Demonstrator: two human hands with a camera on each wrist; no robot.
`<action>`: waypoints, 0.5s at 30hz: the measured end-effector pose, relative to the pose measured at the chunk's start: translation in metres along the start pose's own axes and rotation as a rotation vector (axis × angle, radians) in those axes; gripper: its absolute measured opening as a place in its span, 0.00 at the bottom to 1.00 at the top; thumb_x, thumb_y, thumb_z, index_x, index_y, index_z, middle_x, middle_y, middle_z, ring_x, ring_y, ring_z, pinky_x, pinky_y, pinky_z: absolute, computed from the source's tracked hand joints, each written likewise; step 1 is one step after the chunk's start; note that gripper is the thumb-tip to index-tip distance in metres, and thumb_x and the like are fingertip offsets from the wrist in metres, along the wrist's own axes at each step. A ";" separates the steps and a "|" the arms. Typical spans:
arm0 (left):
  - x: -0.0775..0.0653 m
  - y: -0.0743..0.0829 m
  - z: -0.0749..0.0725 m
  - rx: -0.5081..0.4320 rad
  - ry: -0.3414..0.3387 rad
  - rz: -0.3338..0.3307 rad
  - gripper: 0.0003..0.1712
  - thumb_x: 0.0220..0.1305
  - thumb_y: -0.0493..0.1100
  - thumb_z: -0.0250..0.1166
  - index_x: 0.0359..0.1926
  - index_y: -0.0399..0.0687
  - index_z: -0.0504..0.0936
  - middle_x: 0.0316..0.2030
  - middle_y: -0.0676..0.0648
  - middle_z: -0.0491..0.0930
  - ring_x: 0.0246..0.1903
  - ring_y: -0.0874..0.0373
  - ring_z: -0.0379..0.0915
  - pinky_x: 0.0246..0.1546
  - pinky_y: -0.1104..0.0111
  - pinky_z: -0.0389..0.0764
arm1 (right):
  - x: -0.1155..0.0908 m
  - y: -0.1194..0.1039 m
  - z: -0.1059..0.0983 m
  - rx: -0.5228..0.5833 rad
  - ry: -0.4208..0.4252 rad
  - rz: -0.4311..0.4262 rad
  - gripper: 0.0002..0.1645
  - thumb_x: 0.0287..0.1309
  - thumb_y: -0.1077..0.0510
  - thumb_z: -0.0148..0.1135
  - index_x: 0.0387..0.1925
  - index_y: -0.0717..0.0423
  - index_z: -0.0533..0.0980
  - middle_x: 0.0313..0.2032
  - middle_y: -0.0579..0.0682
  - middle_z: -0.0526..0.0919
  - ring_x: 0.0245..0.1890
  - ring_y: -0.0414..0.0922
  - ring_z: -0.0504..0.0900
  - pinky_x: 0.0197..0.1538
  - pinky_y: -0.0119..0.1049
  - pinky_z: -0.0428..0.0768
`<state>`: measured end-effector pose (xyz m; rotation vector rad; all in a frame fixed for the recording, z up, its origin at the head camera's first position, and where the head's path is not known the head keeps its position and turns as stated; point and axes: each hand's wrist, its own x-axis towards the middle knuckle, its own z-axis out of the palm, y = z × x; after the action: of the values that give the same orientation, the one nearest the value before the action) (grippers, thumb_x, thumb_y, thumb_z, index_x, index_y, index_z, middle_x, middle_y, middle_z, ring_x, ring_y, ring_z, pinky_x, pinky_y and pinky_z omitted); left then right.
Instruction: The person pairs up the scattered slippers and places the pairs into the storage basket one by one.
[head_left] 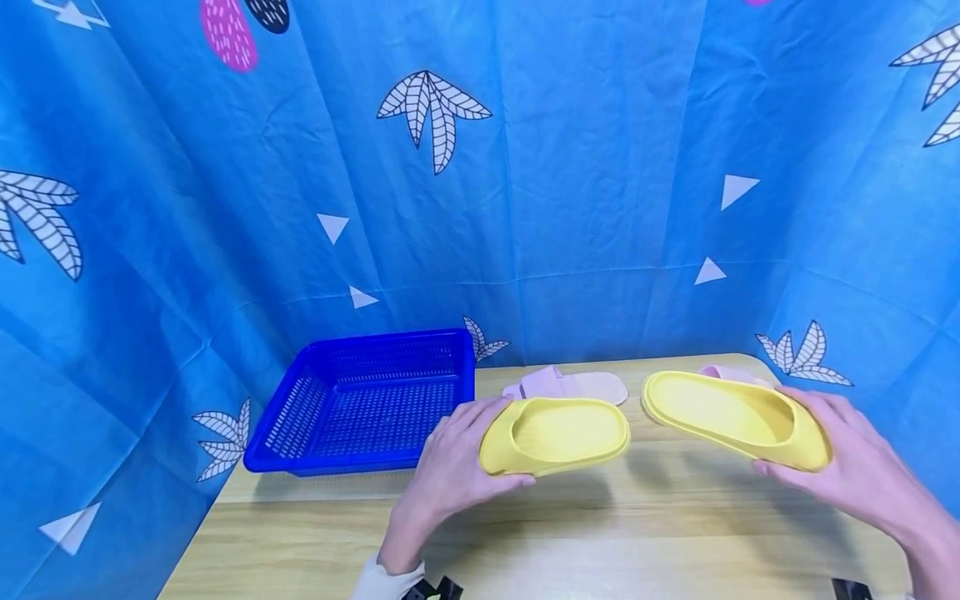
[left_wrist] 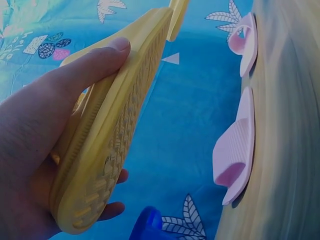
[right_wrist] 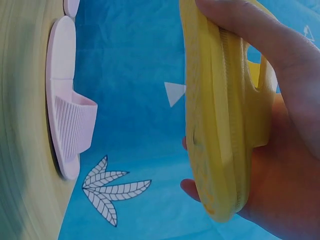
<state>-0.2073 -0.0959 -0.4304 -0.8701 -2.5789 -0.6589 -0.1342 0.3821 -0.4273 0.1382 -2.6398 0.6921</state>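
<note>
My left hand [head_left: 457,458] grips a yellow slipper [head_left: 573,429] by its strap end, thumb along the near side and fingers round the far side. In the left wrist view its patterned sole [left_wrist: 125,145] faces the table side. The matching yellow slipper [head_left: 720,408] is gripped by my right hand [head_left: 855,458], also at the strap end. Both slippers are held above the table, heel ends facing each other with a gap between. Behind them lie two pink slippers, the left one [head_left: 600,387] mostly visible and the right one [right_wrist: 75,122] partly hidden in the head view.
A blue perforated plastic basket [head_left: 360,462] stands on the left back of the wooden table [head_left: 300,533], left of my left hand. A blue patterned curtain [head_left: 585,208] hangs behind the table and along both sides.
</note>
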 end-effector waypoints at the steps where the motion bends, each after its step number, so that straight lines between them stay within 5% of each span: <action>1: 0.000 -0.001 -0.001 -0.002 0.000 0.000 0.60 0.41 0.76 0.77 0.75 0.64 0.68 0.67 0.55 0.74 0.63 0.57 0.70 0.52 0.58 0.77 | 0.000 -0.001 0.000 -0.002 -0.001 -0.001 0.67 0.33 0.42 0.88 0.75 0.54 0.65 0.59 0.68 0.70 0.52 0.64 0.68 0.35 0.52 0.65; 15: 0.000 -0.011 -0.009 -0.012 0.030 0.015 0.57 0.41 0.76 0.77 0.71 0.61 0.73 0.66 0.56 0.74 0.62 0.57 0.72 0.51 0.57 0.78 | 0.002 -0.014 -0.004 -0.013 0.004 -0.016 0.67 0.32 0.40 0.88 0.75 0.50 0.66 0.59 0.67 0.70 0.52 0.65 0.68 0.35 0.53 0.67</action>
<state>-0.2129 -0.1084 -0.4263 -0.8756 -2.5419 -0.6782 -0.1321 0.3717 -0.4174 0.1533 -2.6361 0.6696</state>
